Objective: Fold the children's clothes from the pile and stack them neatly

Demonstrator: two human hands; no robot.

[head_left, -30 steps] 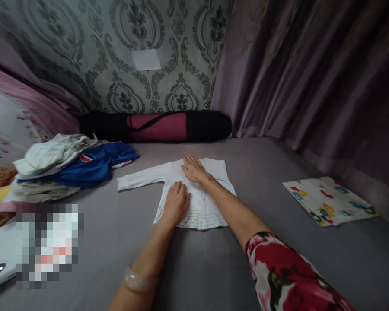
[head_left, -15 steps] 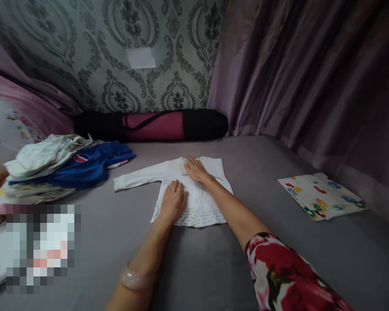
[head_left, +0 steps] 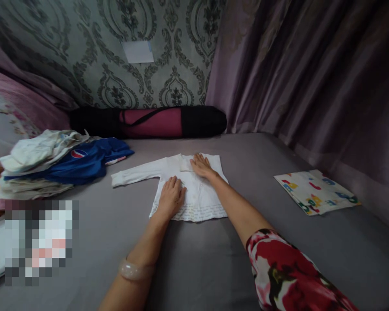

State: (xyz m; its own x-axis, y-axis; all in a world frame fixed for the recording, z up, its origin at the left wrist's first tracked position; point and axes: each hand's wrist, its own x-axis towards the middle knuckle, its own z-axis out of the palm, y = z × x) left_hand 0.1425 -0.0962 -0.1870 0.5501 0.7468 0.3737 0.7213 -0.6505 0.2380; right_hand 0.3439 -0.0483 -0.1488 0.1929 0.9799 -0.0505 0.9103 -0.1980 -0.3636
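A small white long-sleeved shirt (head_left: 194, 194) lies spread on the grey sheet, with printed lines along its hem. Its left-side sleeve (head_left: 136, 173) stretches out to the left, while the other sleeve appears folded in over the body. My left hand (head_left: 172, 194) rests flat on the left part of the shirt's body, fingers pointing away from me. Near the collar, my right hand (head_left: 201, 165) lies flat on the upper right of the shirt with its fingers extended. Neither hand grasps the cloth.
A pile of clothes (head_left: 45, 151) with a blue garment (head_left: 87, 162) sits at the left. To the right lies a folded cloth with colourful prints (head_left: 317, 192). A long black and maroon bag (head_left: 152, 122) runs along the wall. Purple curtains (head_left: 262, 69) hang at the right.
My right hand has slid a little to the right across the top of the shirt. My left hand stays at its place on the shirt. The view has shifted slightly.
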